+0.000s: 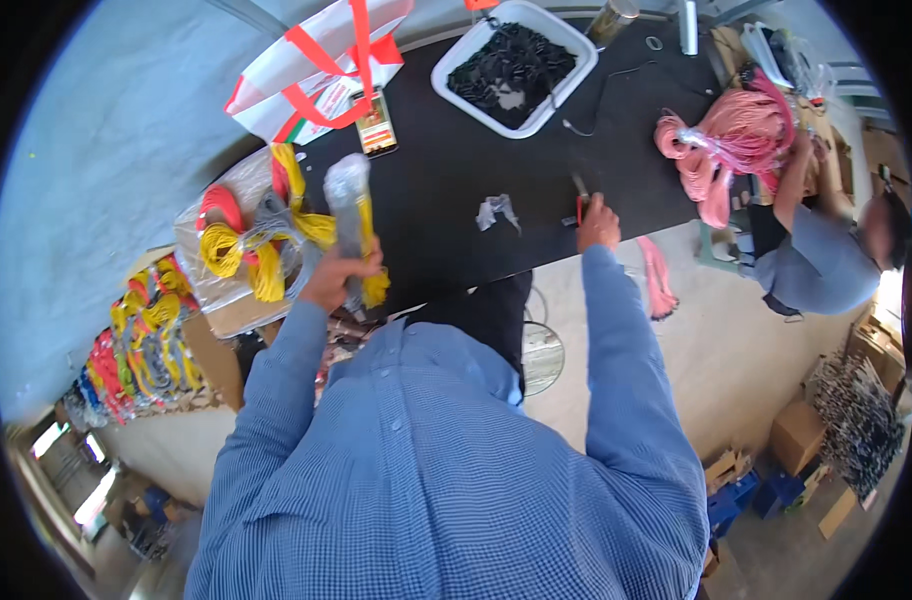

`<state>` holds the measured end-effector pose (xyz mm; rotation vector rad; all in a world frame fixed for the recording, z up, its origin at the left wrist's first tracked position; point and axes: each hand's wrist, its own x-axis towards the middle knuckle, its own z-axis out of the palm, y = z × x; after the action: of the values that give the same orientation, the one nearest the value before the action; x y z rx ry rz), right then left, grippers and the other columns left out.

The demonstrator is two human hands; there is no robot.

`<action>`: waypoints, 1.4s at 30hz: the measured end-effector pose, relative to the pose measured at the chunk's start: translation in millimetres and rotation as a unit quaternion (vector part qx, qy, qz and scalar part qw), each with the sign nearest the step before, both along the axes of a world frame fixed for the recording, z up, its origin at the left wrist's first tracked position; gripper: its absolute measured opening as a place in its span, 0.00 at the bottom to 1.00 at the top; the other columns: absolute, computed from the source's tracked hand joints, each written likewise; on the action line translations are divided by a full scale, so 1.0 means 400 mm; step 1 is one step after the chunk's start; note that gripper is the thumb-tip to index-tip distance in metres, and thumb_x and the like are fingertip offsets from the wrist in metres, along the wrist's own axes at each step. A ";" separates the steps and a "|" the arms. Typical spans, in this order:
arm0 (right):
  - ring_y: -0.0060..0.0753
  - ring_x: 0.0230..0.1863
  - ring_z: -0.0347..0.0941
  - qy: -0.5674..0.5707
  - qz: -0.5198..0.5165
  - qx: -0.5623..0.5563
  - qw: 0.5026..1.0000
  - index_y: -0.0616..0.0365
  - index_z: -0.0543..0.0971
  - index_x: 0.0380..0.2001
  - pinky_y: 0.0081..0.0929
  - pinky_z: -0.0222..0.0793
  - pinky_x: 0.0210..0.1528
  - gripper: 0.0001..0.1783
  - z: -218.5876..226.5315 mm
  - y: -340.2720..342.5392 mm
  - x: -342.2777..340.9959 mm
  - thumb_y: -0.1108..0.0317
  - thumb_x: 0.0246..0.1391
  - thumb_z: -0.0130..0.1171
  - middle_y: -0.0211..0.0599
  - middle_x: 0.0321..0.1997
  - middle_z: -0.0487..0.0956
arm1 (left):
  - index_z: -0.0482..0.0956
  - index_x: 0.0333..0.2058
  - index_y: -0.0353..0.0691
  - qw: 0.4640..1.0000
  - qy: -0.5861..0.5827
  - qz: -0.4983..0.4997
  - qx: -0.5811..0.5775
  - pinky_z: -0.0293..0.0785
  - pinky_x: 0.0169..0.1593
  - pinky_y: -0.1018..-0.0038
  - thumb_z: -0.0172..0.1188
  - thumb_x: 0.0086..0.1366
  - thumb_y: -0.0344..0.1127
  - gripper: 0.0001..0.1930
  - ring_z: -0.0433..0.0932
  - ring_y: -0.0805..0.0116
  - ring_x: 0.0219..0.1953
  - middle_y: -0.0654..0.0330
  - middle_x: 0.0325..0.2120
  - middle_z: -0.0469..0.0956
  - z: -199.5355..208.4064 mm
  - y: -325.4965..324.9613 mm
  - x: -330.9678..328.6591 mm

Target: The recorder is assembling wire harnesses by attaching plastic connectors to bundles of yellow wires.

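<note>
My left hand [344,276] is closed round a bundle of grey and yellow cables [352,225], held at the left side of the black table. Clear plastic covers the far end of this bundle. At the table's near right edge, my right hand [600,224] grips a small red-handled cutting tool [580,200]. Its thin metal end points away from me; I cannot make out its exact kind. A crumpled scrap of clear plastic [497,212] lies on the table between my hands. Left of my left hand are coiled yellow, red and grey cables [261,240].
A white tub [446,82] of black parts stands at the back, beside a red-handled white bag [276,85] and a phone [377,130]. Pink cable bundles [726,140] lie at the right, where another person [821,255] works. More cables [146,340] fill the far left.
</note>
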<state>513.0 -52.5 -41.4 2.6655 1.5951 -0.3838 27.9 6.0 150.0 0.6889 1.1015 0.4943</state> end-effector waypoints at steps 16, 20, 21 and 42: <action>0.24 0.36 0.75 0.779 -0.044 0.084 0.619 0.63 0.75 0.50 0.23 0.74 0.42 0.18 0.503 0.016 -0.422 0.73 0.54 0.58 0.34 0.35 0.76 | 0.77 0.37 0.34 0.983 0.139 -0.116 -0.009 0.72 0.40 0.71 0.65 0.51 0.26 0.13 0.78 0.64 0.32 0.57 0.29 0.78 -0.071 0.078 0.256; 0.27 0.35 0.77 0.702 0.025 0.021 0.711 0.62 0.76 0.47 0.26 0.76 0.41 0.19 0.476 0.046 -0.431 0.68 0.53 0.57 0.38 0.35 0.78 | 0.77 0.36 0.34 0.985 0.127 -0.119 0.009 0.73 0.39 0.71 0.64 0.51 0.24 0.12 0.78 0.65 0.31 0.58 0.29 0.78 -0.086 0.075 0.252; 0.27 0.35 0.77 0.701 0.026 0.019 0.712 0.62 0.76 0.47 0.26 0.76 0.41 0.19 0.468 0.051 -0.426 0.68 0.53 0.57 0.38 0.35 0.78 | 0.77 0.36 0.34 0.985 0.125 -0.116 0.009 0.73 0.39 0.71 0.64 0.51 0.24 0.12 0.78 0.65 0.31 0.58 0.29 0.78 -0.090 0.074 0.254; 0.22 0.21 0.72 0.662 0.001 -0.064 0.747 0.61 0.77 0.36 0.20 0.70 0.27 0.10 0.497 0.123 -0.487 0.70 0.50 0.53 0.32 0.22 0.76 | 0.76 0.48 0.29 0.953 0.256 -0.143 0.075 0.73 0.54 0.65 0.65 0.52 0.31 0.24 0.81 0.51 0.47 0.45 0.41 0.81 -0.066 0.053 0.271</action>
<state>318.3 -3.1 157.4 2.1370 1.4577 -2.6532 136.4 27.1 123.5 1.1325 1.4252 0.1477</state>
